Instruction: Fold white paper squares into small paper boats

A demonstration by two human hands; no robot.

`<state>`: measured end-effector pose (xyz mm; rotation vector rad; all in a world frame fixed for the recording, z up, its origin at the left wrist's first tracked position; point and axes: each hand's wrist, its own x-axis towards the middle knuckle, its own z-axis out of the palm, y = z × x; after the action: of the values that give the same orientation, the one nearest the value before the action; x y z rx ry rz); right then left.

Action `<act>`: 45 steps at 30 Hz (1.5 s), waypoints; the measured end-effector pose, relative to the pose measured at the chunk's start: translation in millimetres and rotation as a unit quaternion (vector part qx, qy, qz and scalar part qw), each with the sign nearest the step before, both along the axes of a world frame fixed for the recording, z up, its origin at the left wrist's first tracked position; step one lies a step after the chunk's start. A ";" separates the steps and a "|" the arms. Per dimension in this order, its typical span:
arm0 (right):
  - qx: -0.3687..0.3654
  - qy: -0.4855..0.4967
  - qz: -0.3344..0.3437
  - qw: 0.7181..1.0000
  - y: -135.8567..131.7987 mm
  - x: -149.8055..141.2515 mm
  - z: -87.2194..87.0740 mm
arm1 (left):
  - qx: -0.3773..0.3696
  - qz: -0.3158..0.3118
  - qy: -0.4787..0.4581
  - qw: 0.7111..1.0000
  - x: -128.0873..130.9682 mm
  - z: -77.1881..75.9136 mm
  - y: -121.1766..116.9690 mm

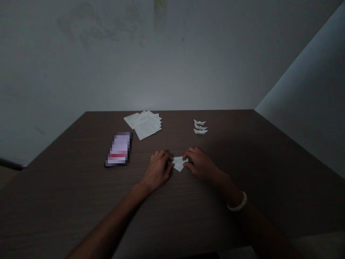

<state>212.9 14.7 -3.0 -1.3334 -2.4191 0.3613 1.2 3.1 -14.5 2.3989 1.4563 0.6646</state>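
Between my two hands is a small folded piece of white paper (pixel 178 163) with print on it, its point turned toward me. My left hand (pixel 159 168) pinches its left corner between thumb and fingers. On the opposite side, the thumb and fingers of my right hand (pixel 201 163) close on the right corner. The fingertips cover both ends of the paper. Beyond my right hand, 3 small white paper boats (pixel 201 127) stand in a row, one behind another.
Printed paper sheets (pixel 147 124) lie in a loose pile at the back left of the dark wooden table (pixel 161 223). A phone (pixel 118 149) with a lit, blurred screen lies left of my left hand. A wall (pixel 172 72) rises behind the table.
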 end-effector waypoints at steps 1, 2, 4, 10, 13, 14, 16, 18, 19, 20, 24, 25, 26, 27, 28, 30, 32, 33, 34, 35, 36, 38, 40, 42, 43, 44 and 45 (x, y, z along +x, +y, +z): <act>0.000 0.001 0.000 1.000 -0.1 0.1 0.2 | 0.002 0.001 -0.002 1.000 -0.1 -0.2 -0.1; 0.000 0.003 0.000 1.000 -0.2 0.1 0.4 | 0.004 0.002 -0.004 1.000 -0.3 -0.6 -0.1; 0.002 0.009 0.001 1.000 -0.5 -0.1 0.6 | 0.001 0.003 -0.002 1.000 -0.3 -1.6 0.2; 0.007 0.020 0.024 0.999 0.7 -0.3 0.4 | -0.007 0.001 0.012 1.000 0.2 -2.9 1.3; 0.003 0.019 0.026 0.999 1.6 -0.2 0.9 | -0.013 0.001 0.015 1.000 0.5 -0.5 0.4; 0.002 0.017 0.026 1.000 1.7 -0.3 1.2 | -0.014 0.002 0.016 1.000 0.6 0.4 -0.1; 0.000 0.016 0.025 1.000 1.7 -0.6 2.0 | -0.012 0.003 0.016 1.000 0.7 1.5 -0.8; -0.003 0.017 0.025 1.000 1.5 -1.1 2.8 | -0.006 0.001 0.011 1.000 0.5 1.4 -1.0; -0.005 0.017 0.025 1.000 1.5 -1.3 3.0 | -0.004 -0.002 0.007 1.000 0.3 0.8 -0.9; -0.006 0.018 0.025 1.000 1.4 -1.5 3.1 | -0.002 -0.004 0.004 1.000 0.0 0.1 -0.6; -0.004 0.021 0.032 0.999 1.6 -1.8 2.2 | 0.000 0.002 -0.012 1.000 -0.9 -2.8 0.5; -0.005 0.023 0.033 0.999 1.7 -1.8 1.7 | -0.002 0.006 -0.015 1.000 -1.0 -3.1 0.7; -0.008 0.025 0.035 0.999 1.7 -1.8 1.2 | -0.005 0.009 -0.016 1.000 -1.0 -3.2 0.8; -0.011 0.028 0.036 0.999 1.7 -1.7 0.9 | -0.008 0.011 -0.015 1.000 -0.9 -3.0 0.8; -0.013 0.030 0.036 0.999 1.7 -1.7 0.6 | -0.012 0.011 -0.014 1.000 -0.8 -2.7 0.8; -0.009 0.034 0.037 0.999 1.6 -1.5 0.3 | -0.016 0.010 -0.014 1.000 -0.8 -2.0 0.8; 0.002 0.037 0.040 0.999 1.6 -1.2 0.3 | -0.023 0.008 -0.020 0.999 -0.8 -1.4 1.1; 0.009 0.040 0.040 0.998 1.6 -1.0 0.3 | -0.028 0.008 -0.025 0.999 -0.9 -1.3 1.4; 0.017 0.043 0.040 0.998 1.7 -0.8 0.3 | -0.032 0.009 -0.030 0.999 -1.0 -1.1 1.7; 0.025 0.048 0.041 0.998 1.8 -0.5 0.1 | -0.035 0.010 -0.036 0.999 -1.1 -1.0 2.0; 0.033 0.053 0.042 0.997 1.9 -0.2 -0.1 | -0.036 0.010 -0.041 0.998 -1.1 -0.8 2.4; 0.049 0.068 0.042 0.996 2.1 -0.1 -0.5 | -0.034 0.010 -0.049 0.998 -0.9 0.3 2.7; 0.065 0.091 0.046 0.993 2.2 -0.6 -0.4 | -0.025 0.012 -0.060 0.998 -0.6 2.4 2.4; 0.088 0.116 0.049 0.988 1.9 -1.9 0.2 | -0.004 0.015 -0.075 0.997 -0.5 4.9 1.3; 0.104 0.129 0.050 0.985 1.7 -2.7 0.8 | 0.010 0.013 -0.082 0.996 -0.7 6.1 0.5; 0.122 0.141 0.053 0.981 1.4 -3.5 1.3 | 0.027 0.010 -0.088 0.996 -1.1 7.0 -0.4; 0.141 0.150 0.055 0.977 1.1 -4.1 1.8 | 0.044 0.005 -0.090 0.995 -1.6 7.6 -1.3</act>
<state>208.8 15.8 -1.2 -0.9526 -2.1971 0.2181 -0.4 1.8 -6.9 2.3264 1.3914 0.9399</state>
